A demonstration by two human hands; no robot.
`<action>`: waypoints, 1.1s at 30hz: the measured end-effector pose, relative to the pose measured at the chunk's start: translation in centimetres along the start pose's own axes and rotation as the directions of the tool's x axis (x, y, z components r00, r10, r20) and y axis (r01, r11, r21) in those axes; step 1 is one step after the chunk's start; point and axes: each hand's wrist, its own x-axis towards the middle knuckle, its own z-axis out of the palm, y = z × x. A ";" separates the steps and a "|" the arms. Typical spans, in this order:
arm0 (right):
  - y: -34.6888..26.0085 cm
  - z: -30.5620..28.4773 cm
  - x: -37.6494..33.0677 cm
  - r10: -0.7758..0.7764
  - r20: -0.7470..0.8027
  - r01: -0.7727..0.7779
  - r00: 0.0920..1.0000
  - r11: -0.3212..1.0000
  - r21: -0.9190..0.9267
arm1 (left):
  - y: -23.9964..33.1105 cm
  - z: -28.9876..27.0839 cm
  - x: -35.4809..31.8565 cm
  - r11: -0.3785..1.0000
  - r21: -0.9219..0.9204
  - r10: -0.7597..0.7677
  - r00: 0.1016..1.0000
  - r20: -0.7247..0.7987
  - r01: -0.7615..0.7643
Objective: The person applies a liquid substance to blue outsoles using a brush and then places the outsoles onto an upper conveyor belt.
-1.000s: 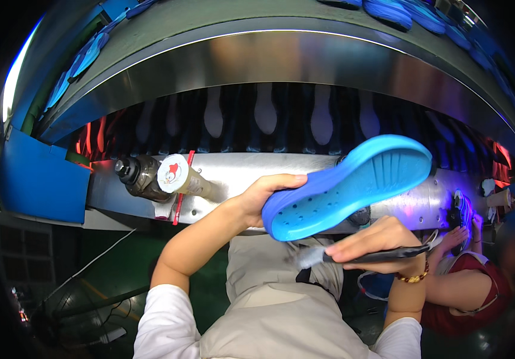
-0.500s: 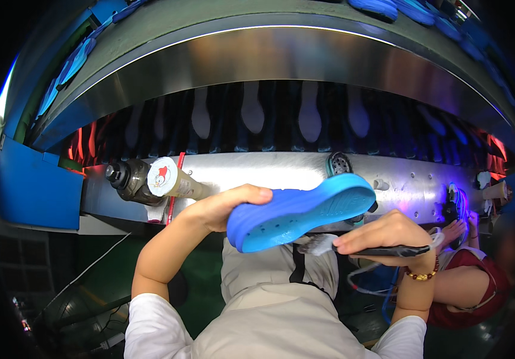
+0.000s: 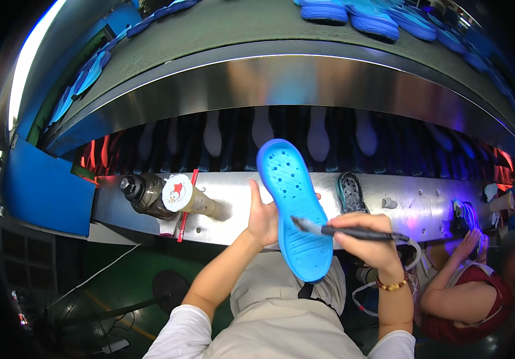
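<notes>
A blue shoe sole (image 3: 298, 206) stands almost upright before me, its light blue inner face turned toward me and small holes dotting its upper part. From behind and along its left edge, my left hand (image 3: 264, 220) supports it; the thumb points up, and some fingers are hidden behind the sole. My right hand (image 3: 370, 236) grips a black-handled brush (image 3: 362, 233) with a clear tube at its rear end. The brush's bristles lie over the middle of the sole's inner face, seemingly touching it.
A metal ledge (image 3: 233, 188) carries a dark bottle (image 3: 145, 194), a sealed drink cup (image 3: 188, 197), a red straw (image 3: 187, 209) and a dark perforated sole-shaped piece (image 3: 351, 192). Blue soles (image 3: 368, 18) ride on the green belt (image 3: 239, 27) beyond. At right, a co-worker (image 3: 470, 272) handles another piece.
The sole has turned from lying sideways to nearly upright, inner face toward me. My right hand has brought the brush from below the sole up onto its middle.
</notes>
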 end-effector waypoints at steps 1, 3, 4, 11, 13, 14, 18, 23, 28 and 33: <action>0.6 0.3 0.5 0.031 -0.067 -0.031 0.997 0.999 -0.009 | -0.8 -0.1 0.2 0.998 -0.064 -0.010 1.000 0.008 0.010; 1.9 1.1 1.3 -0.001 -0.122 -0.007 0.992 0.998 -0.069 | -1.5 0.2 0.8 0.999 -0.030 0.008 0.997 -0.082 -0.011; 2.3 1.9 1.3 -0.198 -0.110 0.176 0.974 0.968 -0.181 | -1.5 0.4 0.9 0.999 0.017 0.037 0.984 -0.175 -0.035; -2.1 1.7 -0.7 -0.211 0.206 0.242 0.956 0.960 -0.138 | 0.4 0.7 -0.3 0.986 0.047 0.167 0.977 -0.133 -0.162; -1.6 1.3 0.8 -0.171 -0.102 0.155 0.980 0.977 -0.144 | -0.4 2.8 0.3 0.989 -0.017 0.144 0.982 -0.125 -0.147; -1.2 1.6 1.1 -0.192 -0.064 0.180 0.979 0.971 -0.157 | -0.5 3.2 0.5 0.989 -0.020 0.141 0.984 -0.113 -0.144; -3.2 2.1 -0.9 -0.280 0.311 0.309 0.908 0.950 -0.048 | 1.1 3.8 0.1 0.963 -0.042 0.263 0.961 -0.085 -0.268; -2.2 1.2 -0.8 -0.263 0.139 0.282 0.955 0.948 -0.147 | 2.1 4.8 0.5 0.942 0.007 0.335 0.939 -0.081 -0.336; -1.7 -0.7 -1.4 -0.225 0.117 0.205 0.967 0.966 0.160 | 3.8 6.1 0.9 0.938 0.093 0.339 0.940 -0.029 -0.335; -1.9 0.0 -1.0 -0.279 0.256 0.281 0.925 0.959 0.032 | 4.8 7.3 1.9 0.930 0.158 0.331 0.943 0.022 -0.330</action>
